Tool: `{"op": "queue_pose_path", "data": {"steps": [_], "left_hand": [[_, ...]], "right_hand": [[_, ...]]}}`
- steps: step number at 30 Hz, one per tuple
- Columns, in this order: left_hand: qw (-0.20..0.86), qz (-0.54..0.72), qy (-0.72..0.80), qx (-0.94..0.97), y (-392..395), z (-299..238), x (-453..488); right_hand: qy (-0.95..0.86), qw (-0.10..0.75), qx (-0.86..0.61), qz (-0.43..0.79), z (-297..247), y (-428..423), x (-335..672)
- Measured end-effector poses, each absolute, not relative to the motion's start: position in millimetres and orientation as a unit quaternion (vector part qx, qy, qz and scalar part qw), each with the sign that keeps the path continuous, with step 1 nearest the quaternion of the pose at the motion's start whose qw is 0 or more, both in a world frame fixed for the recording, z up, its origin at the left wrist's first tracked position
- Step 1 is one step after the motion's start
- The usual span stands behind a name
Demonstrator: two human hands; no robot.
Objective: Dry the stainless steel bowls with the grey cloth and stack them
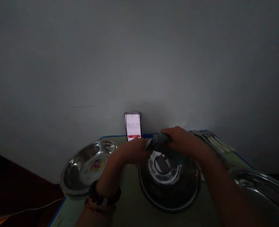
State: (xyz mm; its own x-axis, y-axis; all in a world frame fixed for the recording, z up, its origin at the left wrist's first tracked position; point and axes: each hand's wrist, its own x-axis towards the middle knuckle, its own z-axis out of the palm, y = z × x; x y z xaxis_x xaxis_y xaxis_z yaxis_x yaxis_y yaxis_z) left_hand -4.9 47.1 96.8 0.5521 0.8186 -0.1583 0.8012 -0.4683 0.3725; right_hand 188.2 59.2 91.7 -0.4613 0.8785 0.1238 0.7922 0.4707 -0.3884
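Note:
A grey, textured cloth (160, 138) is stretched and bunched between my two hands, above the far side of a steel bowl (169, 205). My left hand (134, 150) grips the cloth's left end, and beads circle that wrist. At the other end, my right hand (180, 138) has its fingers closed on the cloth. The bowl stands on the table with a dark shape at its bottom, which may be a reflection. Both forearms cover parts of the table, and the dim light blurs the fingers.
A lit phone (133, 130) leans on the wall (139, 63). To the left is a shallow steel basin (80, 178) with a colourful sticker; another metal dish (259, 181) lies at the right. Light-handled utensils (216, 142) rest near the table's (130, 205) back right edge.

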Motion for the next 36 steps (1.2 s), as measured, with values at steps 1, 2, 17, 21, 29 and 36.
{"op": "queue_pose_path", "data": {"steps": [1,2,17,21,29,36], "left_hand": [[0.21,0.022,0.478,0.853,43,98,-5],[0.218,0.03,0.484,0.847,39,100,-5],[0.174,0.147,0.522,0.822,0,137,-19],[0.122,0.15,0.56,0.805,-7,140,-22],[0.073,0.362,0.615,0.697,-1,148,-30],[0.019,0.55,0.537,0.639,9,134,-11]], "right_hand": [[-0.843,0.142,-0.497,0.149,93,55,185],[-0.841,0.128,-0.501,0.157,94,52,182],[-0.856,0.264,-0.439,0.067,104,39,158],[-0.827,0.332,-0.445,0.09,98,52,163],[-0.668,0.546,-0.48,0.16,94,66,174],[-0.468,0.62,-0.376,0.506,82,67,139]]}}
